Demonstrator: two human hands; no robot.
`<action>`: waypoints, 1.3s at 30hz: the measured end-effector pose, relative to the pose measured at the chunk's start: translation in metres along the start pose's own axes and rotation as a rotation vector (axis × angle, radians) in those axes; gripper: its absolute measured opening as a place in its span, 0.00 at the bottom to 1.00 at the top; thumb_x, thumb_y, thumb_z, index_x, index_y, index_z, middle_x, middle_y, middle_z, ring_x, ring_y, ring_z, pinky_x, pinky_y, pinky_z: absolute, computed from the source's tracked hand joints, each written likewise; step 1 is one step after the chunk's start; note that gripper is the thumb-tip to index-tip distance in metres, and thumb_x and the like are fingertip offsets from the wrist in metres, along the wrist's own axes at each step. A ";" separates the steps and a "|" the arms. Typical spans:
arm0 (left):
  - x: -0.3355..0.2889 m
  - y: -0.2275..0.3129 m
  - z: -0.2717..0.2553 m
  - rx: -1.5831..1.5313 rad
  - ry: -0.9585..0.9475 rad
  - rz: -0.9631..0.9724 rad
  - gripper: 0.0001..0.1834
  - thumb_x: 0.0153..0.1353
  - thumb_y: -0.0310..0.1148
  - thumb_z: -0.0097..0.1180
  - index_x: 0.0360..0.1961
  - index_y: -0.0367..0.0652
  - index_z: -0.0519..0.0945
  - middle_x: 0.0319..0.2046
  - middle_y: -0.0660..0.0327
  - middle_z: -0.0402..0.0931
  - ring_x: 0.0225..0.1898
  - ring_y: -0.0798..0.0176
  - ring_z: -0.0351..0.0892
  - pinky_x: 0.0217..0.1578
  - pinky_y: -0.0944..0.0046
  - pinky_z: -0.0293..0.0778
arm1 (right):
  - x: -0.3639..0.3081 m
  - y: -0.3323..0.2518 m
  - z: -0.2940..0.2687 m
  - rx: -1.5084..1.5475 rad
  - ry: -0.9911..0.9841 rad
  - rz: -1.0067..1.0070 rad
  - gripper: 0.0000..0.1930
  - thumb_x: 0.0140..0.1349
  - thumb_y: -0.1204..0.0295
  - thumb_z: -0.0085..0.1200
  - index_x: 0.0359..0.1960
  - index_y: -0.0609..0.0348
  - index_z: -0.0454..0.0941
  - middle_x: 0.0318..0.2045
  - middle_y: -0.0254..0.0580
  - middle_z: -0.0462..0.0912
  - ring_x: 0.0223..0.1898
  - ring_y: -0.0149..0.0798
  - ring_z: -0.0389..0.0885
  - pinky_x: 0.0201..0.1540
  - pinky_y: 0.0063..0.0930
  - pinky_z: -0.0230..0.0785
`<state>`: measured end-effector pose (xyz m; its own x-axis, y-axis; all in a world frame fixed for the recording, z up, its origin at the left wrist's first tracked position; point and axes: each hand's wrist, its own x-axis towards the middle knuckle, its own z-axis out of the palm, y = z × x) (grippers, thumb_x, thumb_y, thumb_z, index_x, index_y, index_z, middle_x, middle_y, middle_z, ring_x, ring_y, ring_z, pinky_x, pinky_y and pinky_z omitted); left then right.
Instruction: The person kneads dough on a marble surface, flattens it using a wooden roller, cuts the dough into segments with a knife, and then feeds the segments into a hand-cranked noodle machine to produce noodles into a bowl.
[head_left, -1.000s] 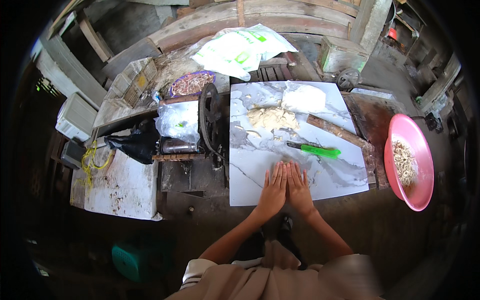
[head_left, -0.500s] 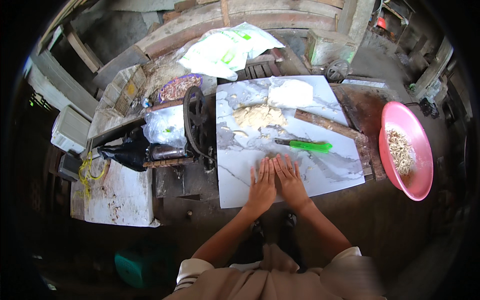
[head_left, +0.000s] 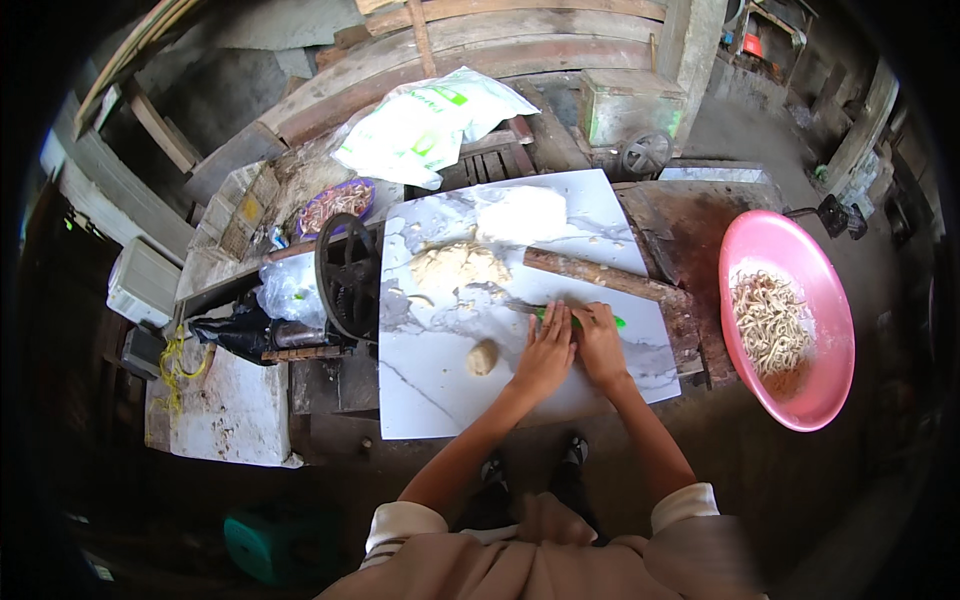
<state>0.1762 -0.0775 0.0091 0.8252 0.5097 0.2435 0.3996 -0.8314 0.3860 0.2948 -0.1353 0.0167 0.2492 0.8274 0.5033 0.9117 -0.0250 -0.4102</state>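
Observation:
On the marbled board point(head_left: 420, 395), my left hand point(head_left: 545, 358) lies with its fingers stretched out, their tips touching a green-handled knife point(head_left: 621, 322). Close beside it, my right hand point(head_left: 601, 345) has its fingers bent over the same handle, hiding most of it. The blade points left, past my left fingertips. A small rounded lump of dough point(head_left: 482, 357) rests left of my left hand, apart from it. Farther back are a larger rough mass of dough point(head_left: 458, 266) and a heap of white flour point(head_left: 522, 213).
A wooden stick point(head_left: 600, 274) lies across the board's right side. At the right stands a pink basin point(head_left: 842, 310) with pale dough strips. A hand-wheel machine point(head_left: 345, 275) borders the board on the left. Behind are a white sack point(head_left: 420, 130) and a purple-rimmed basket point(head_left: 337, 207).
Both hands have moved from the board's front to the knife, uncovering the small dough lump. The board and its surroundings have shifted left in view.

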 end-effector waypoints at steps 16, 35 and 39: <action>0.104 0.032 0.004 -0.108 0.256 0.005 0.23 0.56 0.25 0.47 0.55 0.38 0.68 0.57 0.57 0.64 0.61 0.55 0.58 0.62 0.50 0.50 | 0.047 0.081 -0.047 0.059 0.001 0.077 0.18 0.47 0.73 0.58 0.42 0.60 0.72 0.43 0.42 0.69 0.47 0.46 0.66 0.47 0.42 0.61; 0.014 -0.040 -0.117 -0.012 0.306 -0.016 0.13 0.55 0.35 0.54 0.40 0.42 0.76 0.35 0.58 0.74 0.40 0.54 0.72 0.42 0.58 0.66 | 0.069 -0.009 -0.098 0.170 -0.389 -0.015 0.20 0.48 0.65 0.61 0.44 0.56 0.74 0.35 0.50 0.78 0.36 0.51 0.76 0.40 0.38 0.67; -0.026 -0.062 -0.099 -0.172 0.468 -0.254 0.09 0.59 0.33 0.50 0.28 0.37 0.74 0.23 0.52 0.73 0.28 0.49 0.73 0.31 0.57 0.67 | 0.056 -0.051 -0.065 0.203 -0.519 -0.094 0.24 0.47 0.61 0.61 0.45 0.57 0.73 0.35 0.47 0.78 0.40 0.50 0.76 0.44 0.37 0.68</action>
<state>0.0900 -0.0174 0.0667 0.4304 0.7656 0.4781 0.4593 -0.6417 0.6142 0.2839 -0.1243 0.1154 -0.0698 0.9896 0.1259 0.8284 0.1278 -0.5454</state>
